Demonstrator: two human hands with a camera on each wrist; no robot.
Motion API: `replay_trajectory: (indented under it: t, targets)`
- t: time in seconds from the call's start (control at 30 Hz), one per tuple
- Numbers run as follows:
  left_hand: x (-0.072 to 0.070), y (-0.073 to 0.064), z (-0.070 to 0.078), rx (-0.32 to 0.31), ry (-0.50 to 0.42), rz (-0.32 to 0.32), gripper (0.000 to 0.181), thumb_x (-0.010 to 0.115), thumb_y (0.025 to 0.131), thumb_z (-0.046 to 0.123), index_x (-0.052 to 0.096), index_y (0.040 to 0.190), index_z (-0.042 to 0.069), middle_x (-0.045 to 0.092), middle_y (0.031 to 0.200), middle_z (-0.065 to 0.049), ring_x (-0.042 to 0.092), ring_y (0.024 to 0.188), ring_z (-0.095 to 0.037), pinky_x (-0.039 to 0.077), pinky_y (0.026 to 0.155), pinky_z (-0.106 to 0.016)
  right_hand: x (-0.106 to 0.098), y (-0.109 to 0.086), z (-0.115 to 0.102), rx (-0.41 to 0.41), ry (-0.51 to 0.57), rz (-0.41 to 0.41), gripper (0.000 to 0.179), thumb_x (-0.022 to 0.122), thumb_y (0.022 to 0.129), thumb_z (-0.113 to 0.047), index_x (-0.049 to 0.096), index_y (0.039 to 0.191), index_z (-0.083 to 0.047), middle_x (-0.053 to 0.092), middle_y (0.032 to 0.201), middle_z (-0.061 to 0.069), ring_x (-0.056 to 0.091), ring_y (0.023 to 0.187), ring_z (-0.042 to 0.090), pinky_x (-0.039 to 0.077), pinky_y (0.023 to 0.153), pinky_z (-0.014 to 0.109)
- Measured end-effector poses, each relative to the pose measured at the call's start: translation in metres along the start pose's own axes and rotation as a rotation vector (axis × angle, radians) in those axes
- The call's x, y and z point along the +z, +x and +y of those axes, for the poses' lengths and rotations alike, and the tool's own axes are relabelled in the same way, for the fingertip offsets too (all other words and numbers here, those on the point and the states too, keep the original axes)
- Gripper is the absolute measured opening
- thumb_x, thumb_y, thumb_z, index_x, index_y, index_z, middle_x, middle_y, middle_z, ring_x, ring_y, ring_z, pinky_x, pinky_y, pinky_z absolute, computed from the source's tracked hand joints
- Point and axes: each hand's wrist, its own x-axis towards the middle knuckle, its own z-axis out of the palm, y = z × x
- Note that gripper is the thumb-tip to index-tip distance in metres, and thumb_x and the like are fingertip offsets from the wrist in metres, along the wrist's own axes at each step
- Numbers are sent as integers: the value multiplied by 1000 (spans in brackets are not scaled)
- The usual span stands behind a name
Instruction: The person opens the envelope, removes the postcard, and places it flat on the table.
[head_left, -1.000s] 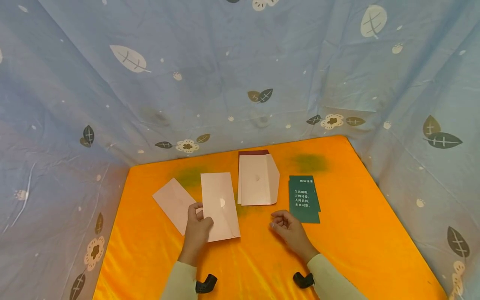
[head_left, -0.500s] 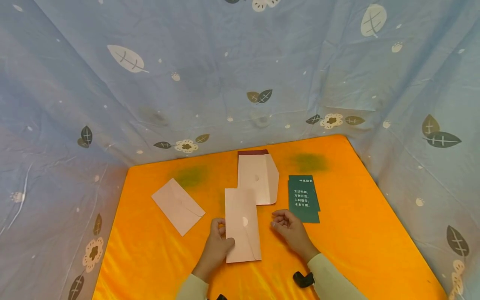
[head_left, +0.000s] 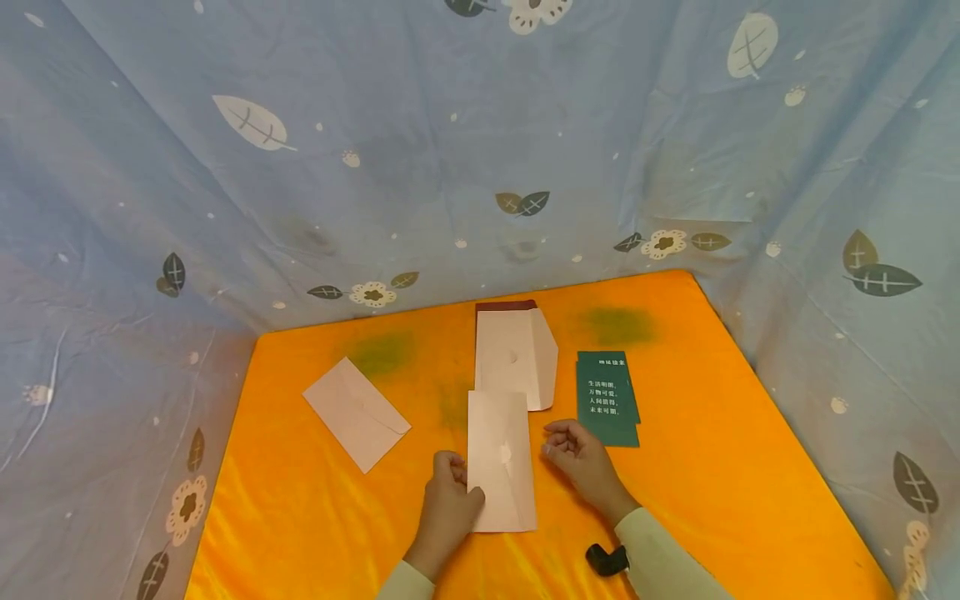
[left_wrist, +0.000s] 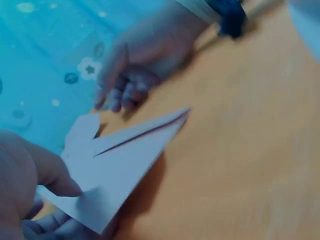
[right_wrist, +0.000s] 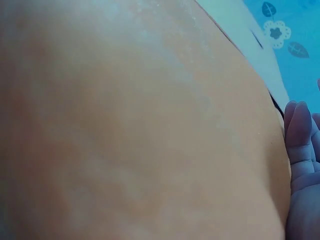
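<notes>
In the head view, my left hand (head_left: 448, 508) pinches a pale pink envelope (head_left: 502, 467) by its lower left edge, thumb on top and fingers beneath. The envelope's far end overlaps another pale envelope (head_left: 504, 350) whose flap stands open to the right. In the left wrist view, a dark slit shows along the flap of the held envelope (left_wrist: 125, 165). My right hand (head_left: 585, 462) rests on the orange cloth right of it, fingers loosely curled and holding nothing. Two dark green cards (head_left: 607, 400) with white writing lie overlapped just beyond the right hand.
A third pale pink envelope (head_left: 358, 415) lies slanted on the left, its flap folded down. Something dark red (head_left: 510, 305) peeks out behind the far envelope. Orange cloth (head_left: 720, 483) covers the table. Blue patterned curtains (head_left: 420, 150) close it in at the back and sides.
My left hand has carried the pink envelope to the right and closer to me, off the slanted envelope and over the near end of the far one. The right hand has stayed put.
</notes>
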Motion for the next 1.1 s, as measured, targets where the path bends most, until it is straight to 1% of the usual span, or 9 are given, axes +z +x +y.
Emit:
replay_trajectory:
  t: [0.07,0.13,0.27,0.47,0.63,0.73,0.83,0.97,1.1]
  targets:
    - [-1,0,0,41,167,46,43,76,80,-1,53,117,4,56,89,-2,51,70,-15,46,63,-31,0,0,0,-3,-1,6,30,78,101,-5,68,128,3,66,104,15,64,86,24,55,79,22]
    - [-1,0,0,59,273,52,41,78,80,2,55,114,5,53,86,0,49,69,-15,44,63,-33,0,0,1,-5,-4,10,30,78,100,-5,69,128,3,66,103,16,64,85,24,55,78,22]
    - [-3,-1,4,64,373,13,41,80,80,4,58,114,5,50,82,2,49,67,-17,43,60,-34,0,0,3,-10,-5,16,30,79,100,-4,69,127,3,66,103,16,63,84,23,54,77,21]
    - [-5,-2,6,155,546,31,47,90,76,8,67,117,5,58,99,-4,55,89,-26,51,71,-44,0,1,3,-16,-3,20,30,79,99,-3,69,127,3,66,102,16,63,83,22,54,76,21]
    - [-7,6,-2,335,541,8,64,93,82,25,64,136,7,60,135,-13,53,118,-34,47,94,-53,0,1,5,-16,-7,19,30,79,99,-3,69,127,3,67,102,15,64,83,22,54,76,21]
    - [-10,12,-4,434,520,-20,76,91,86,38,59,148,8,51,157,-16,45,140,-39,40,106,-62,-1,1,4,-16,-11,19,30,79,99,-4,70,127,2,67,103,16,64,83,23,54,76,21]
    - [-13,19,-7,509,532,-51,86,88,88,48,54,157,8,41,168,-16,37,151,-40,35,112,-65,-1,1,4,-20,-11,13,29,78,100,-4,69,127,2,67,103,16,63,83,23,54,76,21]
    - [-15,26,-14,564,571,-96,95,82,88,59,49,163,10,35,174,-14,33,156,-39,35,113,-66,-1,1,6,-25,-7,3,30,78,100,-5,69,128,2,67,104,16,63,84,23,54,77,21]
    - [-16,30,-23,562,605,-157,100,78,89,68,45,167,14,29,177,-10,27,160,-36,34,113,-66,-1,1,7,-40,-11,3,29,78,100,-5,69,127,2,67,103,14,63,84,23,55,77,22]
